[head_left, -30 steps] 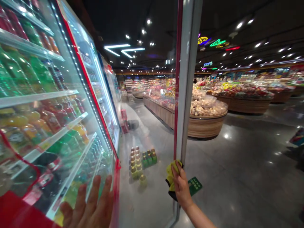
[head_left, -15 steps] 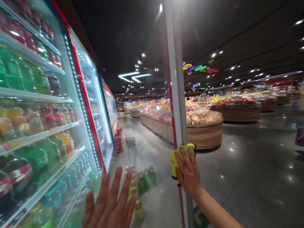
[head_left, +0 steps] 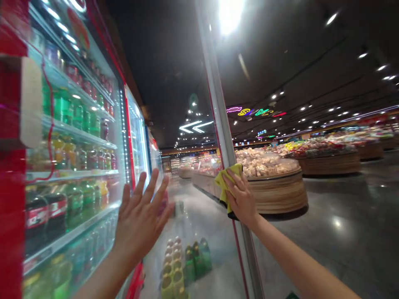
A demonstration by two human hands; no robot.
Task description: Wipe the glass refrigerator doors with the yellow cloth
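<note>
My right hand (head_left: 243, 201) presses a yellow cleaning cloth (head_left: 222, 187) with dark edging against the upright metal edge frame (head_left: 225, 141) of an open glass door. Its fingers lie over the cloth, which wraps partly around the frame. To the left, my left hand (head_left: 139, 220) is raised with fingers spread and holds nothing. It is in front of the door's see-through pane; whether the palm touches the glass I cannot tell.
A lit drinks cooler (head_left: 71, 174) with several shelves of bottles stands on the left. Through the pane, green bottles (head_left: 198, 259) and pale containers (head_left: 171, 270) appear low down. A wood-sided display bin (head_left: 277, 193) heaped with packaged goods stands beyond the door, on a shiny floor (head_left: 336, 241).
The view has swung left and tilted, showing more of the cooler's red side. Both hands sit higher in view, the cloth further up. The left hand shows down to its forearm.
</note>
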